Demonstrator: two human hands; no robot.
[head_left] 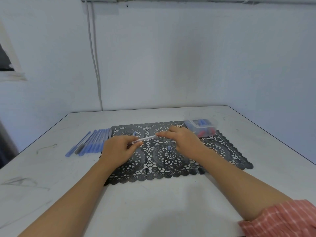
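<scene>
A clear pen [145, 139] spans the gap between the two hands, held just over a black lace mat [222, 151]; the left hand [119, 149] curls its fingers [132, 140] round the pen's left end; the right hand [181, 139] pinches the other end, its fingers [165, 134] stretched leftward and pressed together; a small blue cap [169, 147] lies on the mat just nearer the person than the right fingers; blue pens [92, 142] lie in a row on the worktop [153, 211], left of the left fingers, near but apart; a clear box [201, 128] of blue and red pieces sits just beyond the right hand, at the mat's far right corner; a striped pink sleeve [282, 218] covers the right upper arm.
</scene>
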